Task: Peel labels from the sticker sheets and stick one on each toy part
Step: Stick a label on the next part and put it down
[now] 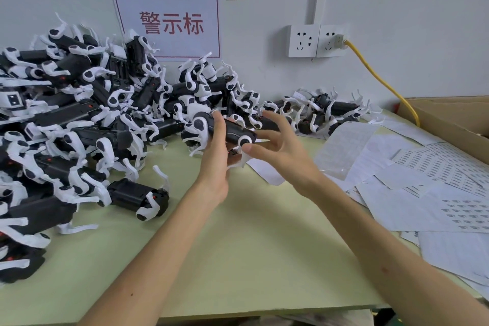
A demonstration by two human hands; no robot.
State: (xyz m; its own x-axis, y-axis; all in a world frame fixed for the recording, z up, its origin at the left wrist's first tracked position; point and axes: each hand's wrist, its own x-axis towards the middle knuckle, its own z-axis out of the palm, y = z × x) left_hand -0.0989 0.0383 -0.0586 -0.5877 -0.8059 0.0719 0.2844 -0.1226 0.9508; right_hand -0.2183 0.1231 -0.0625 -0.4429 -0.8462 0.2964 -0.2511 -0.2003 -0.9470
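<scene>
Toy part (232, 131) held above tabletop (238, 233) centre, just before far pile (79, 114). Long axis left-right, right end dipping slightly. Left hand (217, 156) upright, gripping its middle. Right hand (280, 148) holds nothing, fingers spread, thumb at right-end white joint.

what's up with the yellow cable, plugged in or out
Plugged in: the yellow cable ends in a white plug seated in the right-hand white wall socket.
</scene>
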